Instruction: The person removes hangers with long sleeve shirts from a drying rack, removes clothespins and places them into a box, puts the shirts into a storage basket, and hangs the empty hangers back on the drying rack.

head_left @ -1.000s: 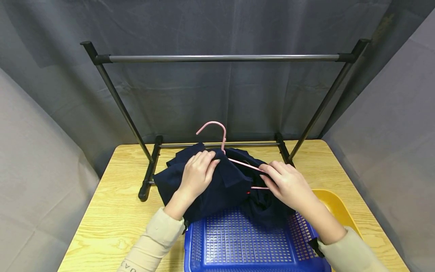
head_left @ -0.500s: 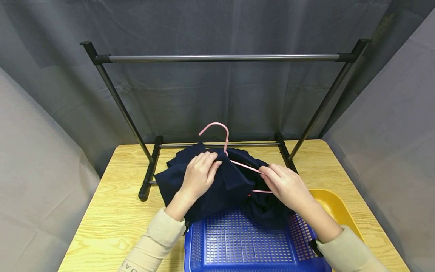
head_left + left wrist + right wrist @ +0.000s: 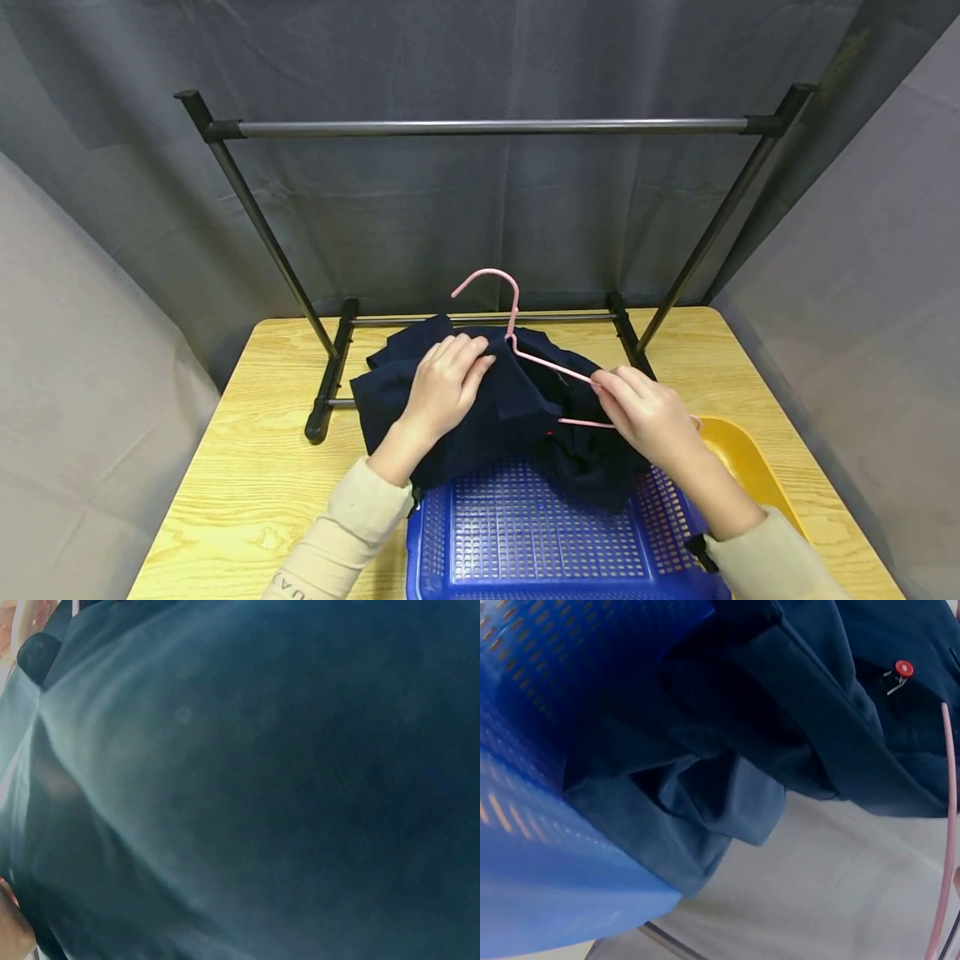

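A navy collared shirt [image 3: 517, 400] lies bunched over the back of the blue basket. My left hand [image 3: 446, 383] pinches its cloth near the collar. A pink hanger [image 3: 516, 300] stands hook up at the neck opening, its left side hidden inside the shirt. My right hand [image 3: 645, 408] holds the hanger's right arm, and its end shows beyond the hand. In the left wrist view, dark shirt cloth [image 3: 262, 787] fills nearly everything. A red button [image 3: 904, 669] on the shirt and a hanger bar [image 3: 951, 787] appear in the right wrist view.
The blue perforated basket [image 3: 547, 542] sits at the table's front, with a yellow container [image 3: 742, 458] at its right. Behind, a metal clothes rack [image 3: 495, 127] spans the wooden table [image 3: 225, 467]. Grey cloth walls [image 3: 97, 375] surround the table.
The hanger has shifted to the right, hook included, and more of its right arm now shows outside the shirt. My right hand moved slightly right with it; my left hand barely moved.
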A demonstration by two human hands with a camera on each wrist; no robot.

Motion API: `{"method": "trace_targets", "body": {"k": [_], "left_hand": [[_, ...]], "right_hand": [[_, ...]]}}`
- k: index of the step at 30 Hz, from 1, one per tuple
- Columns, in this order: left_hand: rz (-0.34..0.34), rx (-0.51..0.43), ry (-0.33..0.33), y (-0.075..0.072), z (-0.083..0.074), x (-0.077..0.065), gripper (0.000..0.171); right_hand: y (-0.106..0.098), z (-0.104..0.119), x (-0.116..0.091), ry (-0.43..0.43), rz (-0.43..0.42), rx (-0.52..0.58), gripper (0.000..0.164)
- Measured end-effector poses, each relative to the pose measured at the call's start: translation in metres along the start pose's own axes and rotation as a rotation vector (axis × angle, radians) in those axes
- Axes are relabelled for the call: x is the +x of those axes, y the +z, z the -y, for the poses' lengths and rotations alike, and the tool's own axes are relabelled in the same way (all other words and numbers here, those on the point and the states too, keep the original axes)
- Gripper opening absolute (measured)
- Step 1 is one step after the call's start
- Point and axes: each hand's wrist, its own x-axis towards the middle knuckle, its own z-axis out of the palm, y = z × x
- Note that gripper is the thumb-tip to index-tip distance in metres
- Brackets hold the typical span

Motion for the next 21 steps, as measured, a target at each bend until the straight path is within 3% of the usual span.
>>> {"method": "trace_targets", "body": {"k": [6,12,21], "left_hand": [[-0.002,0.006,0.011,-0.001,0.001,0.001,0.031],[-0.013,0.013,0.0,-0.004,0.003,0.002,0.016],[-0.001,0.044,-0.006,-0.007,0.007,0.001,0.016]], "right_hand": [[-0.009,-0.006,-0.006,-0.01,-0.052,-0.029,0.03],[-0.023,-0.011,-0.012,0.009,-0.112,-0.077,0.032],[-0.036,-0.016,-0.013,0.0,-0.125,-0.107,0.037]]}}
